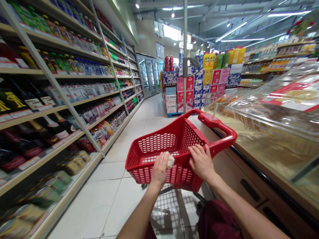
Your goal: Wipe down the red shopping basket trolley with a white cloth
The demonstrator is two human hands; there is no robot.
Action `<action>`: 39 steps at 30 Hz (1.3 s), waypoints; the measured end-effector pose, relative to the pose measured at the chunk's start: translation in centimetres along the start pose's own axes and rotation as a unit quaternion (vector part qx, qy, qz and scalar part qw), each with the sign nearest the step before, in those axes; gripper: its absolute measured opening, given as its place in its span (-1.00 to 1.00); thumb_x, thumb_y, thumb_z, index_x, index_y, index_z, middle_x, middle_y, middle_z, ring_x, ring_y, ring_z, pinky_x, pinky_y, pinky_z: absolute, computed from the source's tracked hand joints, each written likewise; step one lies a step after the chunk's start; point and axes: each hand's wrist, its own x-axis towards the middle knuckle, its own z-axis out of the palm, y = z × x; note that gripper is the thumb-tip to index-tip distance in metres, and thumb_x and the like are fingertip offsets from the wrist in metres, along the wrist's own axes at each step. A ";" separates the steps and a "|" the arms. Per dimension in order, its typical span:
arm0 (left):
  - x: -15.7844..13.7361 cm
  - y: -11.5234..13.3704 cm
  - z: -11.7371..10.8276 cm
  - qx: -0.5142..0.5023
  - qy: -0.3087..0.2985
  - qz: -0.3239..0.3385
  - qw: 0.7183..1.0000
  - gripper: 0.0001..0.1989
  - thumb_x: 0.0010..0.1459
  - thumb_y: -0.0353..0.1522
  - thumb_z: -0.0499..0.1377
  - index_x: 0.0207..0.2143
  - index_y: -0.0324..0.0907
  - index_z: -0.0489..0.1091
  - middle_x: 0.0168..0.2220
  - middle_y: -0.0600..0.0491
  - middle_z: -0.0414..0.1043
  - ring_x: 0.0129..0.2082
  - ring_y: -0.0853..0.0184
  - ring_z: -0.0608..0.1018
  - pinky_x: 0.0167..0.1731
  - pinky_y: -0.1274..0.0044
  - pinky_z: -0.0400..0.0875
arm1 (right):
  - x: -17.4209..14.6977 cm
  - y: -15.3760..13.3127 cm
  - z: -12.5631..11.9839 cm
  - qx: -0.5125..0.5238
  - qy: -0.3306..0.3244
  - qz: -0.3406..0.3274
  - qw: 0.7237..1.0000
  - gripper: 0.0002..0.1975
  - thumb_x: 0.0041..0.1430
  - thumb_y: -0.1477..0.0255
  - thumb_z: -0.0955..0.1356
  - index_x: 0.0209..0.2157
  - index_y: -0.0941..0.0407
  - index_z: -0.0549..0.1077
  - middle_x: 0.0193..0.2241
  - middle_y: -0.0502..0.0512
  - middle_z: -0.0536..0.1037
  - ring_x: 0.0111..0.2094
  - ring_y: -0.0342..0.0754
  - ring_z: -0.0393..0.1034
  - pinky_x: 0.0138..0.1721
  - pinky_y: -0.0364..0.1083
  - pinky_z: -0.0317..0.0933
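A red plastic shopping cart (171,169) with holed walls stands side-on in front of me, its basket bare inside where I can see it. My left hand (160,168) is closed on a crumpled white wad (170,160), a tissue or cloth, and rests at the near rim of the basket. Farther right, my right hand (201,160) grips the same rim, fingers bent over its top, close to the cart's handle (223,134). My palms and thumbs are mostly hidden.
Shelves of bottles and cans (82,109) line the left side. Stacked drink cartons (185,91) stand ahead behind a metal pole (185,39). At right is a counter with clear-lidded food packs (281,103). Glass-door fridges (149,74) are at the back, beyond the tiled floor (107,189).
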 end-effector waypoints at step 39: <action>1.7 2.2 0.4 -0.125 -0.002 -0.025 0.992 -0.43 0.07 -0.47 -0.08 0.16 -0.24 -0.12 0.10 -0.15 0.18 0.08 0.26 0.26 0.01 0.35 0.25 | 0.6 -5.6 -0.4 0.214 -0.038 -0.058 0.974 -0.44 0.01 0.54 0.18 0.11 0.22 0.11 0.11 0.25 0.17 0.12 0.01 -0.02 0.08 0.07 -0.04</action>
